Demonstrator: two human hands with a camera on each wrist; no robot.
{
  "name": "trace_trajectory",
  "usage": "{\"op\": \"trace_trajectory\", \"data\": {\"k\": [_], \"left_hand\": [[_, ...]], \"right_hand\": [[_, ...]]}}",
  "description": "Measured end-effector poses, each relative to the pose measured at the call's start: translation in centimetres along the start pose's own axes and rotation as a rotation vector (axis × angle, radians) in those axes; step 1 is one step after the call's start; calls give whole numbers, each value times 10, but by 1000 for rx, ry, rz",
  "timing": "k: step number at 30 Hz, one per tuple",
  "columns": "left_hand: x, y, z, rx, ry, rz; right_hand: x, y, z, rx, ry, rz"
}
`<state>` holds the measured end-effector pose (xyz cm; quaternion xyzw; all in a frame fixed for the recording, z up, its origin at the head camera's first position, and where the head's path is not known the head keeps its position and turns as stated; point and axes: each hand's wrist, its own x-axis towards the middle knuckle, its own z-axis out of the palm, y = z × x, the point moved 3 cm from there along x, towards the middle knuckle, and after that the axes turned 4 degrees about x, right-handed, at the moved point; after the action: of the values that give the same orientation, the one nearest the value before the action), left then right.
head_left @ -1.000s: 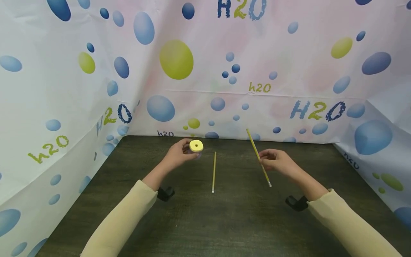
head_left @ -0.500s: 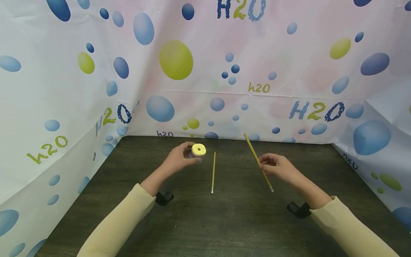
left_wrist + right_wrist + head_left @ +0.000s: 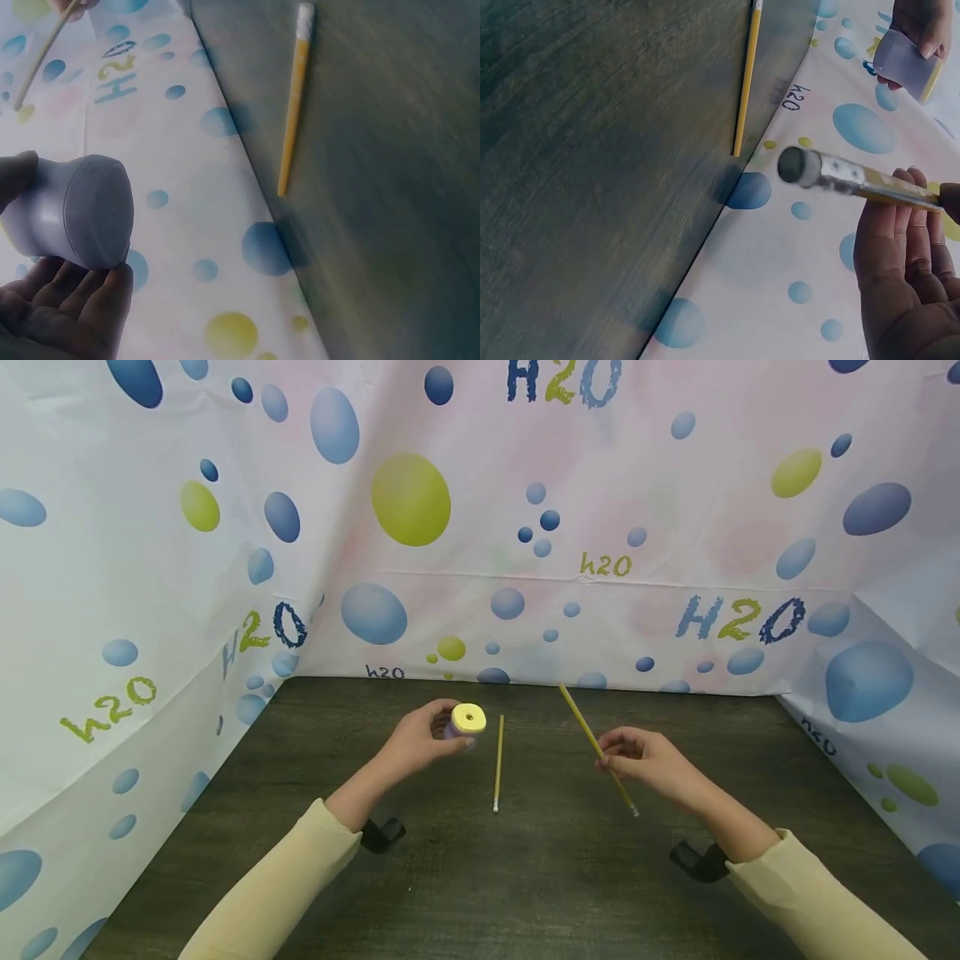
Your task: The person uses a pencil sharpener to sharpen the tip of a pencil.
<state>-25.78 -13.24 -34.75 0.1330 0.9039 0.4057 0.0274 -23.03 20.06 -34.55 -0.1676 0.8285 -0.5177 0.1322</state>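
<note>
Slightly left of centre in the head view, my left hand (image 3: 412, 739) grips a pencil sharpener (image 3: 469, 717) with a yellow top, a small hole in its middle and a lavender body. Its rounded base (image 3: 105, 214) faces the left wrist camera. My right hand (image 3: 651, 762) pinches a yellow pencil (image 3: 579, 714) between thumb and fingers. That pencil is tilted, its plain end up and leftward, its eraser end (image 3: 799, 166) down toward me. A second yellow pencil (image 3: 498, 764) lies on the table between the hands, eraser end nearest me.
The dark wooden table (image 3: 480, 893) runs back to a white sheet (image 3: 480, 552) printed with blue and green dots and H2O lettering. This sheet also rises at the left and right sides. A dark strap piece (image 3: 384, 835) hangs under the left wrist, another (image 3: 699, 862) under the right.
Both hands have come down a little toward me. The sharpener has shifted slightly right, and the held pencil's upper end has swung left and down. The pencil on the table stays put.
</note>
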Motion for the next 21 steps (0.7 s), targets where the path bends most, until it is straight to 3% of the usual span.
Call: {"op": "trace_trajectory", "data": {"k": [11,21], "left_hand": [[-7,3,6,35,-4,1],[-13,5,15,80,-16,19]], "right_hand": [[-3,4,6,-51,-14,-29],[-5,7,14,-135,-28,-110]]}}
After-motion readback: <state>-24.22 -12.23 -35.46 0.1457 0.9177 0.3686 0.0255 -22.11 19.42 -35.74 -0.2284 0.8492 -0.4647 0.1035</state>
